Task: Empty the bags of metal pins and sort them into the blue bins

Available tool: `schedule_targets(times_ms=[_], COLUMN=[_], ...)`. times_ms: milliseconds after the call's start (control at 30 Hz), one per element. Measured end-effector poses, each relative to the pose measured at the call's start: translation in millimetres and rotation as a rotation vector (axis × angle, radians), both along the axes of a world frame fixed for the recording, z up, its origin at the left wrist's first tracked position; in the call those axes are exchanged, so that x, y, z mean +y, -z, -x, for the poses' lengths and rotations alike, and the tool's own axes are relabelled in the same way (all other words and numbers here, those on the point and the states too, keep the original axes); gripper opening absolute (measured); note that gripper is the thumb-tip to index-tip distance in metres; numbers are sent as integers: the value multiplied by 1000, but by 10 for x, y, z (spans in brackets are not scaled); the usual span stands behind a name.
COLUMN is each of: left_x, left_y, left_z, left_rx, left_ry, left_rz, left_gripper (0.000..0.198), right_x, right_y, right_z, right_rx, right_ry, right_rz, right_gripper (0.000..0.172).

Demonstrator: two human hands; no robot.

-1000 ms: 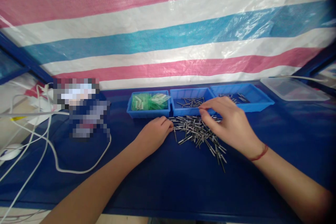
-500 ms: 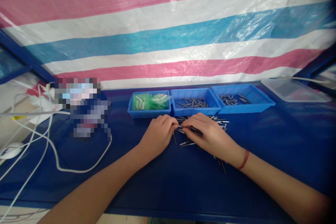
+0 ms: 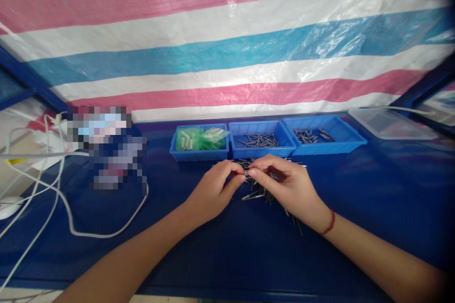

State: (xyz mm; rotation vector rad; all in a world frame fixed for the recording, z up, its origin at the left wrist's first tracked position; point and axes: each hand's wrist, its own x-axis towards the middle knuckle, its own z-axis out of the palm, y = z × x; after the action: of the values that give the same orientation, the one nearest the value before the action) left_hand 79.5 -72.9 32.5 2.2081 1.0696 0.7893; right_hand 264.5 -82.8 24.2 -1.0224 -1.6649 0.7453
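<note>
Over a loose pile of thin metal blind rivets (image 3: 254, 195), my two hands meet at the fingertips. Thumb and index finger of my left hand (image 3: 216, 184) are pinched together on one end of a small shiny rivet (image 3: 246, 173). From the other side, my right hand (image 3: 289, 182) pinches the same piece, its thumb and fingers bent around it; most of the rivet is hidden. Just behind the hands stand a blue bin (image 3: 261, 152) with rivets inside, another blue bin (image 3: 341, 139) with rivets to its right, and a blue bin (image 3: 199, 155) holding green packets on the left.
Everything lies on a dark blue table (image 3: 227, 255). White cables (image 3: 103, 235) loop over its left side, near a pixelated patch and a white mouse (image 3: 10, 207). A clear plastic lid (image 3: 391, 124) lies at the back right. A striped sheet (image 3: 227, 47) hangs behind.
My fingertips have closed in around the small rivet, the left thumb now showing below the index finger. The whole view has shifted slightly, with the bins a little further left.
</note>
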Motion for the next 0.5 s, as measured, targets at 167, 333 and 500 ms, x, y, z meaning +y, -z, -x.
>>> schedule_targets(times_ms=[167,333,500], left_x=[-1,3,6], left_y=[-5,-53,-84], left_z=[0,5,13], left_rx=[7,18,-3], left_ry=[23,129,117], left_rz=[18,2,-16], left_gripper=[17,18,17], right_x=[-5,-25,-36], right_y=[3,-54,-95], right_z=[15,16,-1], right_rx=[2,-119,-158], right_ry=[-15,-36,-58], right_rz=[11,-38,-116], right_gripper=[16,16,13])
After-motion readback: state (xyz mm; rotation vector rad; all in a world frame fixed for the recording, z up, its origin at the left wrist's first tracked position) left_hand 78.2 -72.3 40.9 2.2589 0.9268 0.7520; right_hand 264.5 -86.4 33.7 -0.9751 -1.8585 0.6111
